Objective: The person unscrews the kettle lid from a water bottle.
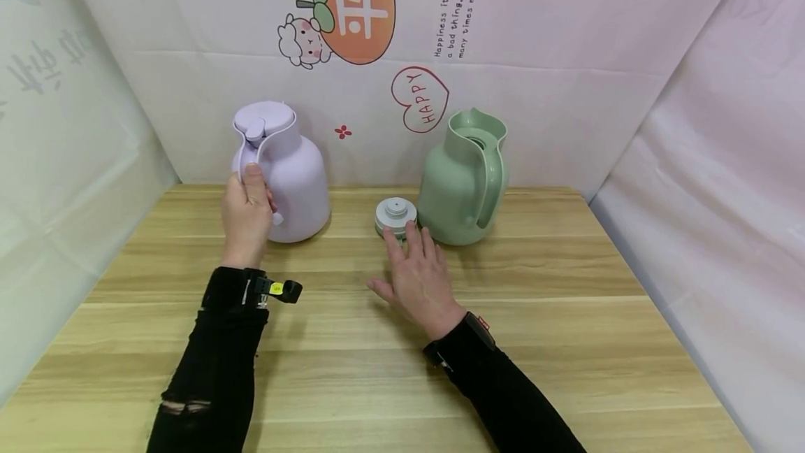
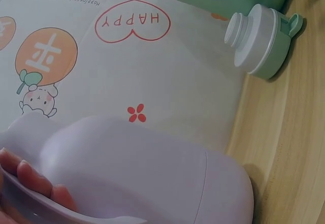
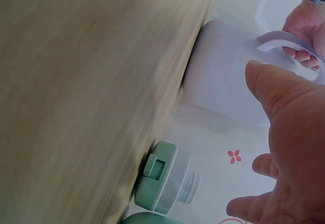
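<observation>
Your left hand (image 1: 245, 219) grips the handle (image 3: 284, 36) of the lilac vacuum jug (image 1: 295, 187), which stands upright near the back edge of the desk (image 1: 339, 383), toward its left corner. Further right along that edge, the green-and-white lid (image 1: 396, 210) lies upside down, just beside the upright, lidless green jug (image 1: 449, 191). Your right hand (image 1: 424, 285) spreads wide, holding nothing, near the lid. A careless finger sweep could knock the lid against the green jug; a sideways tug could tip the lilac one.
</observation>
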`<state>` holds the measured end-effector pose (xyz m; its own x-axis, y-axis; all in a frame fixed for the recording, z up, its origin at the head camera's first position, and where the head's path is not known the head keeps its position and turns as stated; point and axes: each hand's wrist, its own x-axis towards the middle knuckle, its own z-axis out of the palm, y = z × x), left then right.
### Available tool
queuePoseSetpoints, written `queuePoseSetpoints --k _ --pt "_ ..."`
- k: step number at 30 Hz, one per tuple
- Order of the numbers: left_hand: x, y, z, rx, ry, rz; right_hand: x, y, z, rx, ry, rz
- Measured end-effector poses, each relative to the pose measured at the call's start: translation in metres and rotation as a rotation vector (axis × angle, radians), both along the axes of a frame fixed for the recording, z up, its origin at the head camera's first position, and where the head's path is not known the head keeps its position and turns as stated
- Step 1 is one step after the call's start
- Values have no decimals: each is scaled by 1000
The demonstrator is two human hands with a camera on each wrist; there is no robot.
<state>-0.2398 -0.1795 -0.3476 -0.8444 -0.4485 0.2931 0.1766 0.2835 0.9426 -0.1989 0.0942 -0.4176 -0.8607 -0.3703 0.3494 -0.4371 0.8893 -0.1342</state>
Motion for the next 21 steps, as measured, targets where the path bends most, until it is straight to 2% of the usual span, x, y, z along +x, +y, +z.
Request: queuePoseSetpoints --k 4,21 --pt "1 3 -1 -47 13 30 1 0 1 -6 -1 3" --pt "14 12 -3 -51 42 26 1 0 2 -30 -2 12"
